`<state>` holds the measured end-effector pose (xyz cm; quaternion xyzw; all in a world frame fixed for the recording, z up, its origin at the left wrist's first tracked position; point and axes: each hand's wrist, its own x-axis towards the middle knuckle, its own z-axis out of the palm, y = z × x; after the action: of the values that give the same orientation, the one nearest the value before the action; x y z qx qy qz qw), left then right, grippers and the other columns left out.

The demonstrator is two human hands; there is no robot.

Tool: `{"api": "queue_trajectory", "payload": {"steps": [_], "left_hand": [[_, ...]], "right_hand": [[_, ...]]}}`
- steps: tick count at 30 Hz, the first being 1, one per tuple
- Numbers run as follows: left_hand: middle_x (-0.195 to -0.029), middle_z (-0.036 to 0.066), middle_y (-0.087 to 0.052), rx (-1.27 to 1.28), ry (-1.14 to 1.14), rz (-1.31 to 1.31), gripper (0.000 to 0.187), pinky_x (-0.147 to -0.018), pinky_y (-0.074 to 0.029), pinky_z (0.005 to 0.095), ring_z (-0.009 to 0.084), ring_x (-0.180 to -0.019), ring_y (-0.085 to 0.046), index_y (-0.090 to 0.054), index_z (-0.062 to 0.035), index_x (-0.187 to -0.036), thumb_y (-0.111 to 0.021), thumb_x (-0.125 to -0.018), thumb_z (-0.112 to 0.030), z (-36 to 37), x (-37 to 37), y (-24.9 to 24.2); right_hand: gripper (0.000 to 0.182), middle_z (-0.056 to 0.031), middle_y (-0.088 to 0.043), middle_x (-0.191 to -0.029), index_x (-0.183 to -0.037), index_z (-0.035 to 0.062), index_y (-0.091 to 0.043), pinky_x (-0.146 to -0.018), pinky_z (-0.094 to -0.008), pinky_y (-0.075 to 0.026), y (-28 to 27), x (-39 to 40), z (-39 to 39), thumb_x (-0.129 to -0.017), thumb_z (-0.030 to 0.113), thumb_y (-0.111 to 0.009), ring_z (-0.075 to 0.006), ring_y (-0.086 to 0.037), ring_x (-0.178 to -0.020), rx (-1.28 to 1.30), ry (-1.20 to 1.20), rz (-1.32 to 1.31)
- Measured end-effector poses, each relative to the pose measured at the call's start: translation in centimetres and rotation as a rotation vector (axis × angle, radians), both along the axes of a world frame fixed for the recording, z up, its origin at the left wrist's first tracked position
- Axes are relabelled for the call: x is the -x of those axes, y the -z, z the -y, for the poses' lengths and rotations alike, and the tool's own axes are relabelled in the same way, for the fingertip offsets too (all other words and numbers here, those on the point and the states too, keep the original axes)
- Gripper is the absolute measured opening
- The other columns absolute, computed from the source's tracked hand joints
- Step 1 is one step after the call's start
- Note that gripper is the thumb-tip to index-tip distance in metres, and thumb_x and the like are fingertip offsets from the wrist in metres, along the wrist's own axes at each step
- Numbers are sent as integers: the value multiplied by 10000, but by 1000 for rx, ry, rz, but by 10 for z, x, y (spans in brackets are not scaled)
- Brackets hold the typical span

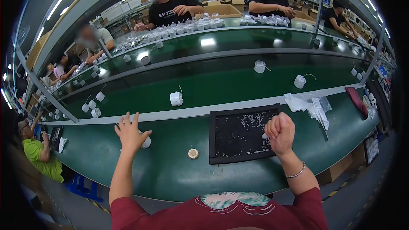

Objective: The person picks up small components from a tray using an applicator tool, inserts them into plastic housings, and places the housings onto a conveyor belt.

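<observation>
My left hand [131,135] is spread over the green bench with its fingers apart. A white round part [146,142] sits partly hidden behind its thumb. My right hand [280,133] is closed above the right side of a black tray [226,159], and a bit of something white [265,136] shows at its finger edge; I cannot tell what it holds. Small pale pieces [251,121] lie scattered in the tray. Between my left hand and the tray rests a small round cream-coloured piece [193,153].
Beyond a grey rail [170,114], a green conveyor carries white cylindrical parts with wires, one [176,99] straight ahead. Cloths and plastic bags [317,110] lie right of the tray, near a dark red cloth [357,101]. Several people work across the belt; one in green [39,149] sits left.
</observation>
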<state>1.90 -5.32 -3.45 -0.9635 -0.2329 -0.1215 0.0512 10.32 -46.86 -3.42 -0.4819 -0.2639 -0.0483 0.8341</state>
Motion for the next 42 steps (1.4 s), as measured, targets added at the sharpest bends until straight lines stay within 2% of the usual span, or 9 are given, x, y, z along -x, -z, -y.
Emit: {"api": "queue_trajectory", "payload": {"steps": [4,8,13,16,27,33,36,39,42], "left_hand": [[-1415,194,-335,525,26,148,721,-1013,-343,497,386,-1258,-375,-466,-144,-1333,-688,-723,-458,-44,24,42],[-1401,195,-347,467,281,165,693,-1014,-365,430,391,-1241,-387,-480,-178,-1310,-714,-660,-229,-31,18,53],[-1360,156,-402,469,399,-68,735,-970,-417,385,334,-1193,-473,-445,-194,-1335,-737,-661,-171,-39,-2,26],[-1286,138,-477,479,180,-64,744,-949,-417,417,328,-1139,-515,-421,-205,-1357,-708,-673,-271,-36,-15,22],[-1076,77,-574,-3,326,118,581,-1059,-208,593,289,-1147,-458,-558,-150,-1187,-753,-640,-141,0,-9,1],[-1227,104,-516,360,429,-367,733,-1039,-244,547,313,-1181,-444,-499,-147,-1270,-779,-602,-258,17,-36,2],[-1251,138,-500,95,445,-153,813,-1041,-263,503,319,-1180,-448,-457,-138,-1321,-792,-594,-273,28,-28,-14],[-1217,147,-518,735,1212,116,678,-968,-391,367,302,-1131,-501,-460,-53,-1306,-748,-717,-225,107,-23,-115],[-1093,137,-551,959,1855,262,470,-885,-427,366,302,-1044,-528,-546,-31,-1128,-716,-727,-207,234,-12,-176]], "right_hand": [[373,-2,-326,-506,-654,71,-355,-431,-237,-290,-16,3,-10,-989,233,-383,-81,-299,-434,146,-158,-94],[305,36,-380,-542,-694,77,-409,-441,-197,-289,-37,10,-37,-958,202,-496,-38,-347,-468,326,-334,-150],[364,87,-430,-581,-1192,50,-499,-441,-178,-277,-93,4,-82,-887,209,-617,1,-373,-498,569,-189,-18],[392,84,-319,-529,-1275,43,-445,-404,-191,-236,-123,-3,-93,-921,171,-555,-12,-275,-431,416,-324,-63],[169,57,-385,-548,-1000,11,-510,-397,-186,-254,-30,7,-21,-938,167,-516,-11,-294,-422,342,-145,-202],[153,61,-372,-548,-974,19,-508,-391,-190,-258,-25,5,-12,-932,164,-529,-14,-296,-423,433,-189,-269],[140,58,-438,-562,-890,52,-550,-394,-180,-295,-36,24,-18,-888,185,-594,-20,-372,-427,751,-272,-220],[125,17,-556,-695,-905,68,-609,-430,-181,-348,-50,47,-54,-889,192,-597,-29,-458,-522,1025,-828,-456],[159,-2,-567,-738,-918,57,-602,-434,-193,-346,-46,55,-117,-897,214,-590,-38,-464,-565,787,-1154,-598]]}}
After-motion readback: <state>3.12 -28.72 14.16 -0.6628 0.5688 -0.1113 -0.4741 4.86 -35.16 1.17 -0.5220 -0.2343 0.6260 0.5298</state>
